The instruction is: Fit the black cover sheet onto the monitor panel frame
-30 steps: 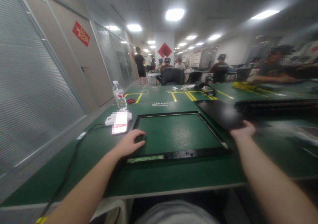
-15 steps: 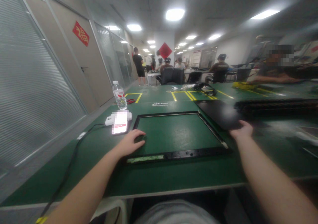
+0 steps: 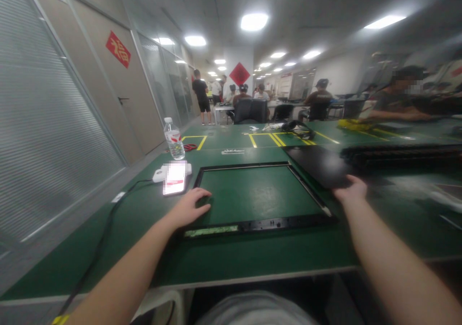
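Observation:
A black rectangular frame (image 3: 274,224), like a screen bezel, lies flat on the green table, a pale green strip along its near bar. Over its left side rests my left hand (image 3: 189,206), thumb and fingers apart; whether it presses on the bar I cannot tell. To the right of the frame, my right hand (image 3: 353,190) has hold of the near corner of a flat black panel (image 3: 321,164). The thumb shows at the panel's edge, while the other fingers are mostly hidden. The panel's left edge lies close beside the frame's far right corner.
Left of the frame are a lit phone (image 3: 175,178) on a white item with a cable, and a water bottle (image 3: 174,140). Red scissors (image 3: 190,147), headphones (image 3: 299,129) and a long black part (image 3: 397,151) lie farther back. A person (image 3: 400,99) sits across at the right.

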The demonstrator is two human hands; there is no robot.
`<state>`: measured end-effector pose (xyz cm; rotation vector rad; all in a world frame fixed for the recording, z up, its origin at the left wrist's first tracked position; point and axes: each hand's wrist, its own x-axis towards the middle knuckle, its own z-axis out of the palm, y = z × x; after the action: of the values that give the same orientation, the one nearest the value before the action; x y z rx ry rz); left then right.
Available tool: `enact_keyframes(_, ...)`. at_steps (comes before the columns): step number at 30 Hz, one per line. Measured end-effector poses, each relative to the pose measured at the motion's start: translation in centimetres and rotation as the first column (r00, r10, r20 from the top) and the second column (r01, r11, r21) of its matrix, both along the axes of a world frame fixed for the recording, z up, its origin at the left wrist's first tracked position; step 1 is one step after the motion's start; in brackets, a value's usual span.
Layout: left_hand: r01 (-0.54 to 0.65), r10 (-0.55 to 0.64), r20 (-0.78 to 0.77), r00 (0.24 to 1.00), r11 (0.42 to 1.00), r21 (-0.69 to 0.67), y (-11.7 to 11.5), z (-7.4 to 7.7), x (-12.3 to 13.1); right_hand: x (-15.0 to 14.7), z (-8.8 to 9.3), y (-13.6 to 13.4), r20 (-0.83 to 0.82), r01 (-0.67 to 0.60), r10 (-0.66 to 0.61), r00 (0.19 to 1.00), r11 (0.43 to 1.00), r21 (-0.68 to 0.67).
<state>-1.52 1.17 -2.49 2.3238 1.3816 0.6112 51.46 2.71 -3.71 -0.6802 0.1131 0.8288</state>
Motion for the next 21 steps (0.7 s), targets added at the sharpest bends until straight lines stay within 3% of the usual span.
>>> enact_keyframes(21, -0.022, 0.022, 0.006, 1.0, 1.0, -0.002, 0.42, -0.8, -0.36, 0.39, -0.38, 0.41, 0.036, -0.006, 0.006, 0.999, 1.0, -0.017)
